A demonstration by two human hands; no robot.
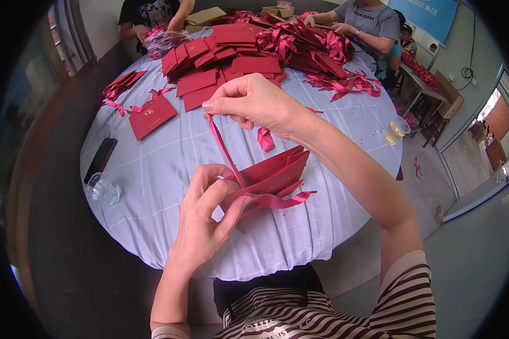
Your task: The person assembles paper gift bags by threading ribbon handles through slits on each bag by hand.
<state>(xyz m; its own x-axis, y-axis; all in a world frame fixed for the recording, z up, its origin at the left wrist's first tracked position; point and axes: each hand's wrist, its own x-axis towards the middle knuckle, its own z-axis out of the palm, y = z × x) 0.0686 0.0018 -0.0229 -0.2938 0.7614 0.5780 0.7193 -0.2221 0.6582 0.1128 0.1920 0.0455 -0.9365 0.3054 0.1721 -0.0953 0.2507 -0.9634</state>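
Note:
A red paper gift bag (274,172) is tilted over the near part of the table, its top edge partly open. My left hand (206,206) grips the bag's left end, thumb in front and fingers behind and over the rim. From that end a red satin ribbon (223,144) runs taut up to my right hand (251,104), which pinches its upper end between thumb and fingers. Another length of ribbon (283,201) hangs loose across the bag's front, near my left thumb. The lower part of the bag is partly hidden by my left hand.
Stacked red bags (209,65) and bundled ribbons (345,85) cover the table's far side. A single bag (152,117) lies at left, near a black phone (101,160) and a plastic cup (104,190). Another cup (397,130) stands at the right edge. Other people work opposite.

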